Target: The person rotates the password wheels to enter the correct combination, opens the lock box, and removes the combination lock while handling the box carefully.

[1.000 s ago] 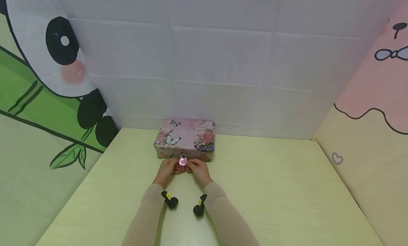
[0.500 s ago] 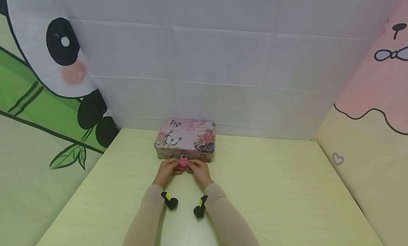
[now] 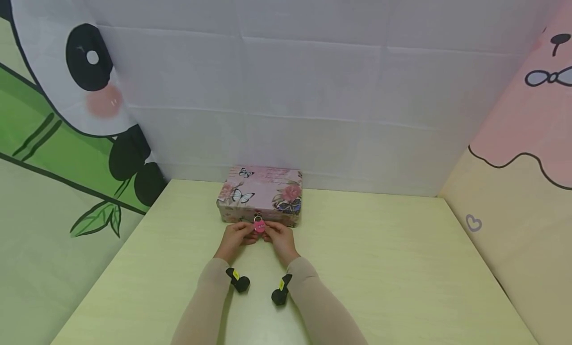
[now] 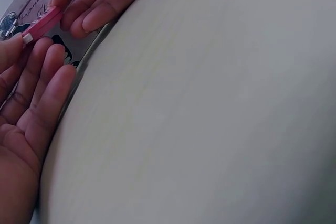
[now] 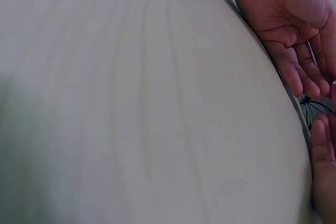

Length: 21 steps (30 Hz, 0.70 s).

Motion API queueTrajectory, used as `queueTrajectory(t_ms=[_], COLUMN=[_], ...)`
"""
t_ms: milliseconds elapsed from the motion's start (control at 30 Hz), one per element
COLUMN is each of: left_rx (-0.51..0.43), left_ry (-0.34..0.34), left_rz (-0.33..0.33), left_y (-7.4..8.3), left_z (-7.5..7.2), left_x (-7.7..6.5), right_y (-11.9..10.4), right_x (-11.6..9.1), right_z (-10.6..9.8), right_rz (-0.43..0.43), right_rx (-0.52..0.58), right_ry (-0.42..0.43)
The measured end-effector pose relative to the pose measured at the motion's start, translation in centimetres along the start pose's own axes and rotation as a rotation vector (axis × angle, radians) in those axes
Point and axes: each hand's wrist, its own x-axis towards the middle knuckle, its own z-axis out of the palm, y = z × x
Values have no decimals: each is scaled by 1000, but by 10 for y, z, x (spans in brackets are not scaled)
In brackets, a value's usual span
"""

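A pink combination padlock [image 3: 259,227] hangs by its shackle from the front clasp of a pink lidded box [image 3: 261,188] patterned with butterflies and roses. My left hand [image 3: 234,240] pinches the padlock's left side, and my right hand [image 3: 281,240] pinches its right side. Seen edge-on in the left wrist view, the padlock body [image 4: 44,23] has a white button [image 4: 27,39] right at my left thumb. The other fingers of both hands are loosely bent beneath the lock. In the right wrist view only a sliver of the padlock shows at the edge.
The box stands, lid down, at the back of a pale wooden table [image 3: 380,255], close to the white cloth backdrop [image 3: 313,87]. Printed cloth panels border the table on the left and right. Black wrist devices [image 3: 241,284] sit at both cuffs.
The padlock has turned between my fingers, so its numbered face is now tilted and foreshortened, and it has shifted slightly right. The box and both forearms have barely moved.
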Motion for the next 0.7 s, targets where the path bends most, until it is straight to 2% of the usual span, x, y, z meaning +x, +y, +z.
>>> queueTrajectory(t_ms=[300, 700], left_rx=[4, 26], left_ry=[-19, 17], left_rz=[5, -18], left_y=[-1, -2], left_z=[-1, 2], left_x=[2, 3], right_y=[-3, -17], right_x=[-1, -9], right_z=[-2, 1], right_rz=[14, 45], right_rx=[-33, -98], right_ry=[-36, -51])
